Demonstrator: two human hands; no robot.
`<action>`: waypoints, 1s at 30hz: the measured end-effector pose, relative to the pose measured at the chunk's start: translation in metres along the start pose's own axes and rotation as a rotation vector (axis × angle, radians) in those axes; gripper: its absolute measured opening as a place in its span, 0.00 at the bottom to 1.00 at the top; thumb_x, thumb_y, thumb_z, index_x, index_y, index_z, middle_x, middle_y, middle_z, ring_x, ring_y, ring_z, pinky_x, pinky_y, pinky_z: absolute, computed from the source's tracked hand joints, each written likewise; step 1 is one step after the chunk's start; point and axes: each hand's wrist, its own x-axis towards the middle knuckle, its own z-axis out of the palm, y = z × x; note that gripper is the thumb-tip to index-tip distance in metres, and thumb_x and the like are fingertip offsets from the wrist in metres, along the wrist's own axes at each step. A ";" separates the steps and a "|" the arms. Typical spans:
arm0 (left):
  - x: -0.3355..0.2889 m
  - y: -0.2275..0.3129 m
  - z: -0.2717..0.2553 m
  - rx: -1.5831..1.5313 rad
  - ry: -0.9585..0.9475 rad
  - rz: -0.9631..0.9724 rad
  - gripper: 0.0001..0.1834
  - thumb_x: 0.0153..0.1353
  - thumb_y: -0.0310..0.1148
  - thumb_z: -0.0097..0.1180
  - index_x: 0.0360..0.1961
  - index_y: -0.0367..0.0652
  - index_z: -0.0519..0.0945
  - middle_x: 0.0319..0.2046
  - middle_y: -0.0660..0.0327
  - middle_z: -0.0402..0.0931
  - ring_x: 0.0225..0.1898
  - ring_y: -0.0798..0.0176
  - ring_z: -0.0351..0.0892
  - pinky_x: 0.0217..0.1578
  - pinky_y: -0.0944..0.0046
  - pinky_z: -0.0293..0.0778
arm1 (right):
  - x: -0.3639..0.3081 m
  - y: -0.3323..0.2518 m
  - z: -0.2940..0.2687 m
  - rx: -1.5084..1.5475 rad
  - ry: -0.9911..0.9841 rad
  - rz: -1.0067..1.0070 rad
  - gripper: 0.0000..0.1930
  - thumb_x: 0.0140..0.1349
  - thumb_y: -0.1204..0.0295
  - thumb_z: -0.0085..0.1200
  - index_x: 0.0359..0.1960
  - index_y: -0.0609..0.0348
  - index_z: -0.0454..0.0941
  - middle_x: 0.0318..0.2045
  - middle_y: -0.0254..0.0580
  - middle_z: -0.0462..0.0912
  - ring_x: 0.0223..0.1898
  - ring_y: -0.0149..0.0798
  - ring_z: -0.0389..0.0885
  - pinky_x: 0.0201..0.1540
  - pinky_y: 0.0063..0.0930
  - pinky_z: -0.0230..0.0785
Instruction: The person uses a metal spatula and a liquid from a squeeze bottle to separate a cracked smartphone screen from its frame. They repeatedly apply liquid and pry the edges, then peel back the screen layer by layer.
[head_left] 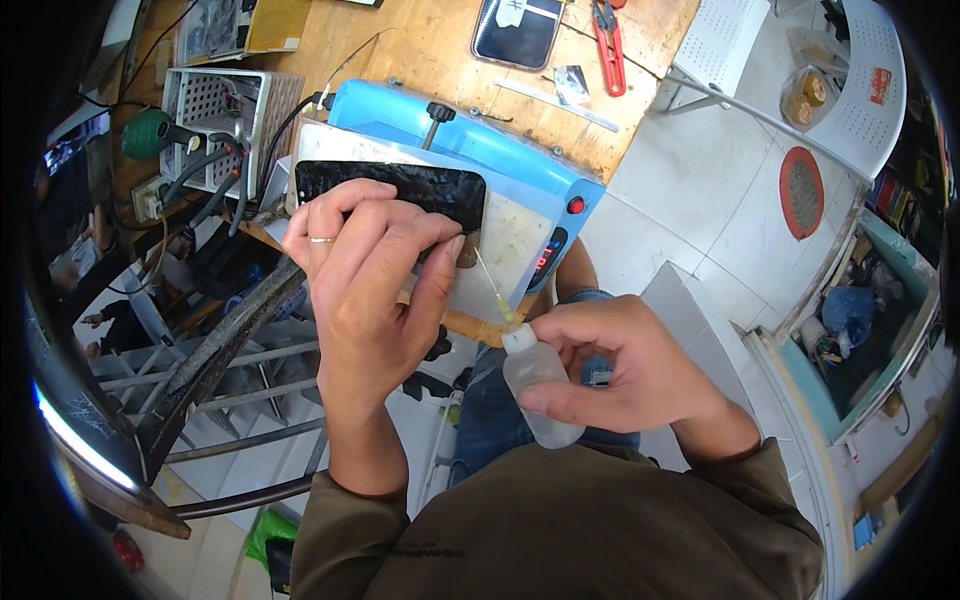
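A dark phone screen [440, 190] with a smudged, marked surface lies on the pale bed [515, 225] of a blue heating machine [480, 140]. My left hand [365, 260], a ring on one finger, bends over its near edge, with fingers and thumb closed on that edge. The fingers hide the phone's near side. In my right hand [630, 370] is a translucent squeeze bottle [535, 375], gripped between thumb and fingers. From its white cap a thin dispensing needle [487, 272] points up and left, its tip close to the phone's edge beside my left fingertips.
A black knob [438, 113] stands up from the blue machine, whose red switch [576, 205] is at its right end. Farther back on the wooden table lie another phone [517, 35], red-handled cutters [609, 50] and a ruler [555, 103]. A white basket [205, 85] with cables stands left.
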 end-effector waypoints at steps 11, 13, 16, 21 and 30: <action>-0.002 0.002 -0.002 0.013 -0.007 -0.019 0.10 0.54 0.27 0.76 0.37 0.50 0.90 0.38 0.67 0.85 0.57 0.54 0.82 0.62 0.49 0.59 | 0.010 0.008 0.002 0.063 -0.005 0.064 0.14 0.68 0.73 0.75 0.49 0.68 0.85 0.34 0.33 0.88 0.33 0.21 0.83 0.34 0.20 0.76; -0.002 0.002 -0.002 0.000 -0.007 -0.029 0.10 0.54 0.27 0.76 0.37 0.50 0.90 0.38 0.67 0.85 0.58 0.53 0.82 0.62 0.49 0.59 | 0.008 0.006 0.001 0.039 -0.006 0.053 0.14 0.68 0.73 0.75 0.50 0.68 0.86 0.35 0.34 0.88 0.33 0.21 0.83 0.33 0.19 0.76; -0.003 0.002 -0.002 -0.005 -0.015 -0.050 0.10 0.54 0.26 0.76 0.37 0.51 0.90 0.38 0.67 0.85 0.59 0.53 0.82 0.62 0.49 0.58 | -0.004 -0.002 -0.008 -0.054 -0.050 0.036 0.19 0.63 0.72 0.78 0.51 0.67 0.86 0.36 0.35 0.89 0.35 0.26 0.86 0.37 0.24 0.77; -0.003 0.003 -0.001 -0.020 -0.013 -0.044 0.10 0.54 0.26 0.75 0.37 0.51 0.89 0.38 0.67 0.84 0.60 0.52 0.81 0.62 0.48 0.58 | -0.003 -0.021 -0.065 -0.468 0.411 -0.422 0.23 0.61 0.68 0.79 0.54 0.64 0.87 0.38 0.39 0.89 0.35 0.31 0.82 0.39 0.27 0.75; -0.008 0.005 0.002 -0.011 0.014 -0.045 0.10 0.55 0.25 0.74 0.38 0.50 0.89 0.38 0.67 0.84 0.61 0.50 0.80 0.63 0.47 0.58 | 0.165 0.019 -0.214 -0.996 1.154 -0.900 0.19 0.66 0.72 0.71 0.56 0.66 0.83 0.37 0.54 0.86 0.35 0.45 0.85 0.39 0.39 0.78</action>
